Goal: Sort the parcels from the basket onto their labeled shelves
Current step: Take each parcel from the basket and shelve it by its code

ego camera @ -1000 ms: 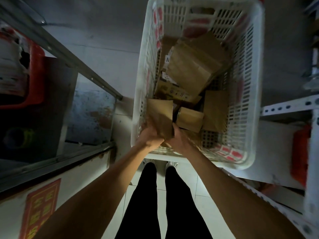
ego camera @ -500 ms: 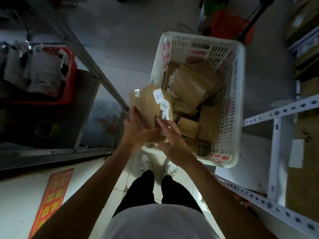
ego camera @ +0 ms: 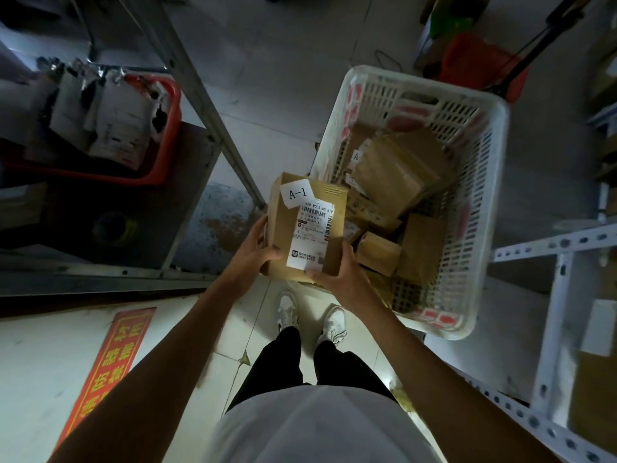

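I hold a small brown cardboard parcel point(ego camera: 283, 222) in front of me, above the floor beside the basket. It carries a white sticker reading A-1 and a printed shipping label. My left hand point(ego camera: 255, 250) grips its left side, thumb on top. My right hand point(ego camera: 337, 272) grips its lower right corner. The white plastic basket point(ego camera: 487, 182) stands on the floor to the right, with several more brown parcels point(ego camera: 397, 172) lying inside.
A metal shelf frame point(ego camera: 187, 85) stands on the left, with a red crate point(ego camera: 167, 135) of white packets on it. A white perforated rack point(ego camera: 554, 248) is on the right. A red bin point(ego camera: 480, 61) sits beyond the basket. My feet point(ego camera: 310, 319) are on pale tiles.
Both hands lifted the parcel out of the basket and turned it label-up toward me. The view pulled back as I straightened up.
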Motion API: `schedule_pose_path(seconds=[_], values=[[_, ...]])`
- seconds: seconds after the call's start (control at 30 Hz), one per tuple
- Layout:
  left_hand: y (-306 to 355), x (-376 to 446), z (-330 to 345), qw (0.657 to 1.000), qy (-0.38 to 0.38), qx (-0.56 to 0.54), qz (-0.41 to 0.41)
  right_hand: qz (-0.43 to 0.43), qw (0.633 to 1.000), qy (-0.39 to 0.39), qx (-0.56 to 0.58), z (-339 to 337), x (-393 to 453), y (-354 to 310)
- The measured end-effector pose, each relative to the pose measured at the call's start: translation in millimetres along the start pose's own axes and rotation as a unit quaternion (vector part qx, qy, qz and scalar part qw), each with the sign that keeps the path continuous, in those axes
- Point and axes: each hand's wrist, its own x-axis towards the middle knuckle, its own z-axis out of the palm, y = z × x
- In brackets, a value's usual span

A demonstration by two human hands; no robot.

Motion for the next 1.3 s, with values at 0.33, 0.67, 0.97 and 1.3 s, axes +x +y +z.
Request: schedule_pose_path(seconds=[0.33,0.67,0.97,1.3], values=[[-3,-14,11,0.992,-0.003,0.121,0.046,-0.030,0.999,-0.004,0.040,-8,5,1],[18,15,17,0.960,-0.161,0.207,0.103,-0.031,0.972,0.200,0.121,4,-49,11],[25,2,37,0.858,-0.305,0.386,0.147,-0.031,0.908,0.380,0.176,60,-127,25],[-16,-102,115,0.742,-0.491,0.416,0.190,0.038,0.794,0.555,0.246,141,-273,73]])
